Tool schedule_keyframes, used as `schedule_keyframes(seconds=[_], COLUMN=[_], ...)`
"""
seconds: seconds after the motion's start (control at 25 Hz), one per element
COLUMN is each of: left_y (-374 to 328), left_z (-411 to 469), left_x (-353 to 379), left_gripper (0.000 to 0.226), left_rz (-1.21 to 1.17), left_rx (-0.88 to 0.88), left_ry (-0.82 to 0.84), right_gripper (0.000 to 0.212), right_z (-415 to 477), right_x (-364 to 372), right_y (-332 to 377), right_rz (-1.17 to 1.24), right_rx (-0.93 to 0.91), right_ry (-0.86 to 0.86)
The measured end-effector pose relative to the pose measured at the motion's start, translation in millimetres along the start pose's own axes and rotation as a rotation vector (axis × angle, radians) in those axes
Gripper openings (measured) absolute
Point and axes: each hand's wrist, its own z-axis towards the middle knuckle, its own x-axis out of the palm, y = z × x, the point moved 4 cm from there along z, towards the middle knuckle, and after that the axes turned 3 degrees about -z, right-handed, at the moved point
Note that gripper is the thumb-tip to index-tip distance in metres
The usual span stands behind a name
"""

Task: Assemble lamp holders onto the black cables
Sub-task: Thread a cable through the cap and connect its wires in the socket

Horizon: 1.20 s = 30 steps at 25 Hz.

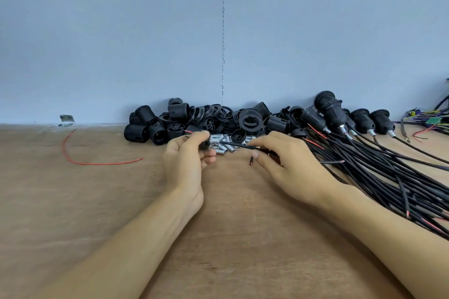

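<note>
Matt wooden table [97, 201], glossy plastic lamp holders [331, 109].

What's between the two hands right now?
In the head view, a black cable spans from left hand to right hand, with small metal sleeves lying behind it.

assembly workshop | wooden bench [73, 201] | heaped lamp-holder parts [206, 119] | black cable bundle [388, 177]

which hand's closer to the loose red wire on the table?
Left. The left hand, gripping a cap, is right of the red wire; the right hand, pinching a cable, lies farther right.
</note>
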Motion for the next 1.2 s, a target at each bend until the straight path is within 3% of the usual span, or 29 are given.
schedule_keyframes(seconds=[0.08, 0.28, 0.6, 0.92, 1.08, 1.2], left_y=[0.6, 1.5, 8.4, 18.3, 23.8, 23.2], left_z=[1.1, 0.6, -9.4, -13.8, -15.2, -11.3], left_x=[-2.0, -1.4, 9.4, 15.7, 21.4, 21.3], left_gripper=[0.022, 0.005, 0.015, 0.003, 0.016, 0.016], left_rz=[-0.024, -0.033, 0.002, 0.295, 0.383, 0.55], left_rx=[0.023, -0.023, -0.07, -0.054, -0.021, 0.073], left_ry=[-0.043, -0.06, 0.133, 0.291, 0.412, 0.401], right_gripper=[0.025, 0.022, 0.023, 0.027, 0.041, 0.038], right_z=[-0.3, 0.1, 0.4, -0.2, 1.8, 0.5], right_x=[2.0, -6.5, -12.6, -4.5, 4.2, 16.8], right_y=[10.0, 27.5, -4.9, -35.1, -16.1, -4.5], right_rz=[-0.037, -0.276, -0.305, -0.161, 0.164, 0.109], right_rx=[-0.036, -0.172, 0.043, 0.219, 0.129, 0.021], right_ry=[0.015, -0.158, -0.254, -0.06, 0.009, 0.121])
